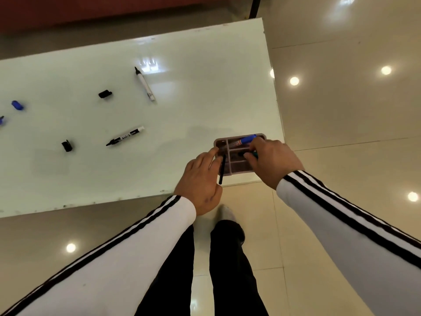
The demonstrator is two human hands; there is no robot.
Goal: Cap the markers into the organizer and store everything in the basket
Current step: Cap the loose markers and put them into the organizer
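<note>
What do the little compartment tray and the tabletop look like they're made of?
The organizer looks like moulded plastic, a dull pinkish-brown: thin straight dividers, rounded corners, no shine. The table has a smooth, glossy pale top, perhaps glass or lacquered board. It mirrors the ceiling lights, though the look alone cannot settle which it is.

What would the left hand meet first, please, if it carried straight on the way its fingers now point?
Probably the organizer: the left hand points up and right at its near-left edge, fingertips seemingly already touching it, though depth is unclear.
</note>
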